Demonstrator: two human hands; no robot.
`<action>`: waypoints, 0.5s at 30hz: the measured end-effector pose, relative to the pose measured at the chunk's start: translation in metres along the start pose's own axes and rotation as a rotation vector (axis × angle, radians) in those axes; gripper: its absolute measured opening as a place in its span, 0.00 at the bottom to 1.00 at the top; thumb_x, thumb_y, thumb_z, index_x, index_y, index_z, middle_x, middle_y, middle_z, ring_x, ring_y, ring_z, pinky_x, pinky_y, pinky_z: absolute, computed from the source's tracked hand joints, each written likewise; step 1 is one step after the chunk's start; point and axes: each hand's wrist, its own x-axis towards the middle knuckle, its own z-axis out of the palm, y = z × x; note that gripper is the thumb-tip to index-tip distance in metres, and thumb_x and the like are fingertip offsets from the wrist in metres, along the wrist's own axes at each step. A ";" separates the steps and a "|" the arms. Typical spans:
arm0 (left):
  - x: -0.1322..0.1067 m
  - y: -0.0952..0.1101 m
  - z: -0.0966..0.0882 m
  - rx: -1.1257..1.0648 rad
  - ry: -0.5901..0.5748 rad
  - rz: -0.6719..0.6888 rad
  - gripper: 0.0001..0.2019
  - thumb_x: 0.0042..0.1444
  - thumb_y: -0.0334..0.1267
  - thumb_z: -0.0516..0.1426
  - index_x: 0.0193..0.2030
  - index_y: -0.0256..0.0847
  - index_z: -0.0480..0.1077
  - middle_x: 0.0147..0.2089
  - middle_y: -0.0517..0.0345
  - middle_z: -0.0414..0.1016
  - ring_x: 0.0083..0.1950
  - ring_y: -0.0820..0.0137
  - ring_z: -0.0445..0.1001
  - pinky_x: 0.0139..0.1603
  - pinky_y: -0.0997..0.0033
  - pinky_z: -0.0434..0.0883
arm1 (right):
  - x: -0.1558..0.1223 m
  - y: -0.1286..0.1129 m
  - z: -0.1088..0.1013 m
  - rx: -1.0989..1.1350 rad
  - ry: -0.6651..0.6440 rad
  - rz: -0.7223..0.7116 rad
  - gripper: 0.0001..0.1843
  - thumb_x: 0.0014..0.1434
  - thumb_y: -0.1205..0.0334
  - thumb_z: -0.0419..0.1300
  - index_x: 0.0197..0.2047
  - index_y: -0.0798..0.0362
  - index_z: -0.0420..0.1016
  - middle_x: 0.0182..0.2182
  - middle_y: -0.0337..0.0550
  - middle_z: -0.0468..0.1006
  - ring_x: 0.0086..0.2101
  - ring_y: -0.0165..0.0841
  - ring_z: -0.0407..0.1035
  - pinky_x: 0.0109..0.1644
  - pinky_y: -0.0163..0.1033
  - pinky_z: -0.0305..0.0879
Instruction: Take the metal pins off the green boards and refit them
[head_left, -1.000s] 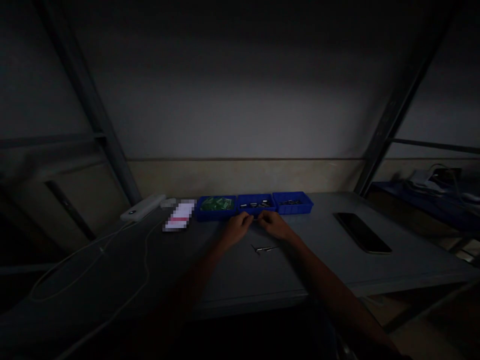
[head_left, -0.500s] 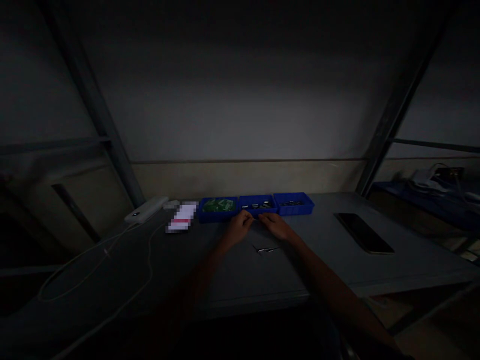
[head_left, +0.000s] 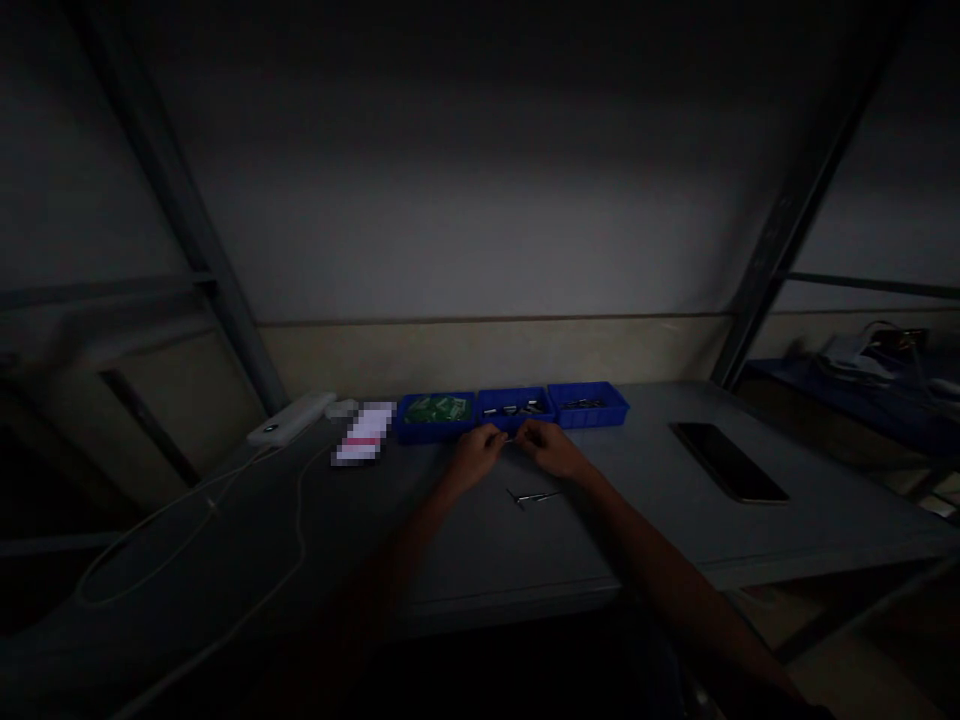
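Note:
The scene is very dim. My left hand (head_left: 475, 455) and my right hand (head_left: 550, 447) meet fingertip to fingertip on the grey table (head_left: 480, 540), just in front of the middle blue tray (head_left: 514, 406). Both hands have their fingers pinched together on a tiny part between them, too small to name. A thin metal tool (head_left: 531, 496) lies on the table just behind my hands, nearer to me. The left blue tray (head_left: 436, 411) holds green pieces; the right blue tray (head_left: 587, 403) holds small dark parts.
A dark phone (head_left: 727, 461) lies flat at the right. A white power bank (head_left: 289, 418) with a long white cable (head_left: 225, 520) sits at the left, beside a white and pink packet (head_left: 364, 433). Metal rack posts rise at both sides; a cluttered shelf lies far right.
Hardly anything moved: both hands stay pinched together in front of the middle tray, with only small finger shifts. The view drifted slightly.

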 end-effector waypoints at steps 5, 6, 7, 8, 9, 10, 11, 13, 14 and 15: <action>0.002 -0.003 0.004 -0.128 0.089 0.035 0.04 0.52 0.36 0.52 0.31 0.38 0.66 0.29 0.58 0.72 0.33 0.70 0.71 0.35 0.73 0.65 | 0.001 0.000 0.000 -0.090 0.039 0.009 0.14 0.60 0.59 0.49 0.25 0.54 0.64 0.22 0.36 0.66 0.25 0.28 0.60 0.30 0.34 0.51; 0.002 -0.004 0.004 -0.142 0.088 0.045 0.04 0.52 0.35 0.53 0.32 0.38 0.66 0.30 0.57 0.72 0.34 0.70 0.71 0.35 0.73 0.65 | 0.002 0.001 0.001 -0.097 0.042 0.013 0.14 0.60 0.59 0.49 0.24 0.54 0.64 0.21 0.36 0.66 0.24 0.28 0.60 0.30 0.34 0.51; 0.002 -0.005 0.005 -0.151 0.088 0.053 0.04 0.52 0.35 0.53 0.32 0.38 0.66 0.30 0.57 0.72 0.34 0.70 0.71 0.36 0.73 0.65 | 0.002 0.002 0.001 -0.101 0.049 0.016 0.14 0.60 0.59 0.49 0.24 0.54 0.63 0.21 0.36 0.65 0.24 0.28 0.59 0.30 0.34 0.51; 0.002 -0.005 0.005 -0.156 0.088 0.060 0.04 0.52 0.36 0.53 0.32 0.38 0.66 0.30 0.57 0.73 0.34 0.70 0.71 0.36 0.73 0.65 | 0.003 0.004 0.002 -0.102 0.059 0.016 0.14 0.60 0.59 0.49 0.24 0.54 0.63 0.21 0.36 0.65 0.24 0.28 0.59 0.29 0.34 0.51; 0.002 -0.005 0.005 -0.156 0.092 0.060 0.05 0.53 0.37 0.52 0.32 0.38 0.66 0.30 0.57 0.73 0.34 0.70 0.71 0.36 0.73 0.65 | 0.003 0.005 0.002 -0.101 0.071 0.010 0.14 0.60 0.59 0.49 0.24 0.54 0.63 0.21 0.36 0.65 0.24 0.28 0.59 0.29 0.34 0.51; 0.002 -0.005 0.005 -0.148 0.097 0.054 0.07 0.54 0.38 0.52 0.32 0.38 0.67 0.29 0.57 0.72 0.34 0.70 0.71 0.36 0.73 0.65 | 0.004 0.006 0.003 -0.096 0.083 0.001 0.13 0.60 0.59 0.49 0.25 0.54 0.63 0.21 0.36 0.66 0.24 0.28 0.59 0.30 0.34 0.51; 0.002 -0.005 0.004 -0.133 0.101 0.039 0.09 0.54 0.40 0.51 0.32 0.37 0.67 0.28 0.58 0.72 0.33 0.70 0.71 0.35 0.73 0.64 | 0.004 0.007 0.003 -0.086 0.095 -0.011 0.12 0.60 0.59 0.49 0.26 0.53 0.63 0.21 0.36 0.66 0.25 0.28 0.60 0.30 0.34 0.52; 0.002 -0.003 0.002 -0.091 0.091 0.000 0.13 0.56 0.44 0.48 0.29 0.37 0.67 0.26 0.59 0.71 0.30 0.70 0.70 0.32 0.73 0.62 | 0.004 0.008 0.004 -0.060 0.109 -0.029 0.11 0.59 0.59 0.50 0.28 0.54 0.64 0.23 0.37 0.67 0.26 0.29 0.61 0.31 0.34 0.53; 0.002 -0.002 0.001 -0.070 0.073 -0.013 0.15 0.57 0.44 0.47 0.28 0.37 0.67 0.24 0.59 0.70 0.28 0.71 0.69 0.30 0.73 0.61 | 0.004 0.008 0.003 -0.048 0.108 -0.032 0.10 0.59 0.59 0.50 0.29 0.54 0.64 0.24 0.37 0.68 0.26 0.29 0.61 0.31 0.34 0.54; 0.002 -0.002 0.000 -0.049 0.050 -0.013 0.16 0.57 0.45 0.47 0.26 0.37 0.66 0.23 0.60 0.68 0.27 0.71 0.68 0.29 0.74 0.60 | 0.004 0.007 0.003 -0.040 0.104 -0.033 0.09 0.59 0.59 0.50 0.29 0.54 0.64 0.24 0.38 0.68 0.27 0.29 0.62 0.32 0.34 0.54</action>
